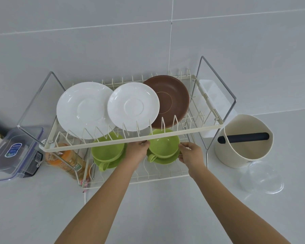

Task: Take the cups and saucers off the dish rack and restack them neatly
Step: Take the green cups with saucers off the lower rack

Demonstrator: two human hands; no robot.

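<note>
Your left hand (137, 150) and right hand (190, 154) pinch opposite edges of the green saucer (164, 160) carrying the right-hand green ceramic cup (163, 146), on the lower tier of the cream wire dish rack (130, 140), beside a second green cup (106, 149).

Bright, even, diffuse light with only faint shadows on the counter (42, 208). Soft glare shows on the white saucers (84, 110) and wall tiles (95, 41). Wide-angle bending curves the tile seams near the edges; detail is slightly soft throughout
</note>
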